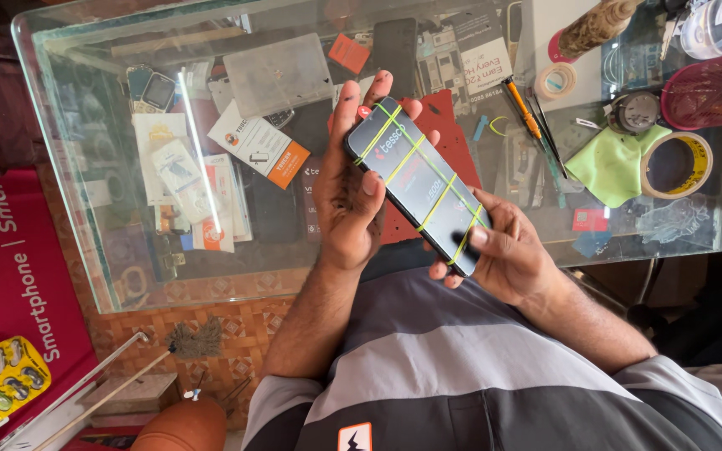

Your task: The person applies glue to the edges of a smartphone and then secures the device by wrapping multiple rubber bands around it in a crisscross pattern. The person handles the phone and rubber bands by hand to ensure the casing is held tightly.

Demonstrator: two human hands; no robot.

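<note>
Both hands hold a black smartphone (418,185) that is wrapped crosswise in several yellow-green rubber bands (428,171), tilted with its top toward 11 o'clock, above the front edge of a glass surface (85,167). The left hand (353,196) is closed around the phone's upper half from the 9 o'clock side, its thumb lying on the screen and its fingertips showing past the top edge. The right hand (507,255) grips the lower end at 4 o'clock, its thumb pressed on the screen near a band. On the surface toward 2 o'clock lie an orange-handled screwdriver (522,108), a green cloth (616,163) and a roll of yellow tape (677,164). At 10 o'clock, small boxes and packets (256,144) show under the glass.
</note>
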